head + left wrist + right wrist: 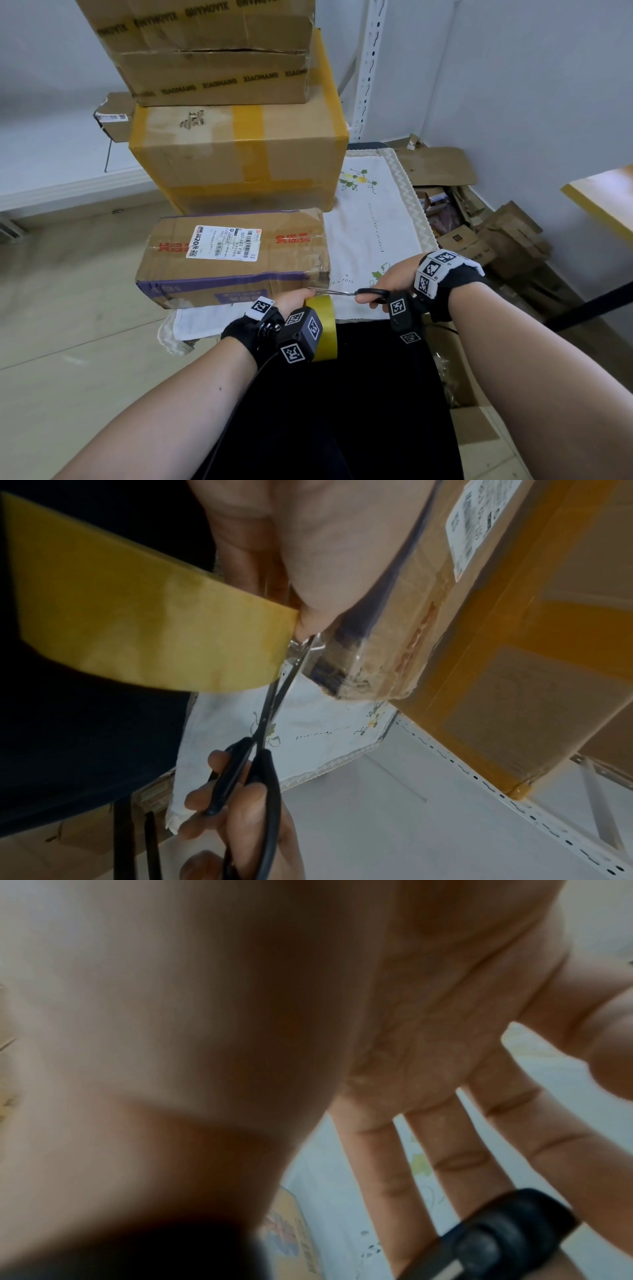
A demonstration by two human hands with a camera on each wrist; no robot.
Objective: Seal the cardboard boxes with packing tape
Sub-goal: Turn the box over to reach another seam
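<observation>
The small brown cardboard box with a white shipping label (233, 255) lay on its side at eleven o'clock from the hands, its near right corner crushed and torn. Behind it, at twelve o'clock, stood a larger brown carton banded with yellow tape (239, 154); a printed brown carton (219, 72) sat on top, and the stack ran out of the upper edge of the head view.

The left hand (291, 301) was mostly hidden behind its black wrist camera block; its fingers curled round the yellow roll of packing tape (325, 329), and in the left wrist view the thumb pinched the tape's free end against the box corner. Where the clear strip met the box was hard to make out.

The black-handled steel scissors (349, 293) lay nearly level between the hands, tips at the tape end by the left thumb. The blades stood only slightly apart. The right hand (387, 281), at three o'clock from the roll, gripped the loops with fingers threaded through; the right wrist view was a blurred palm with one handle loop at the lower edge.

The white embroidered cloth with a zigzag border (373, 219) lay bare at one o'clock, its far end tucked behind the cartons. Flattened brown cardboard scraps (479, 233) crowded the floor at two o'clock.
</observation>
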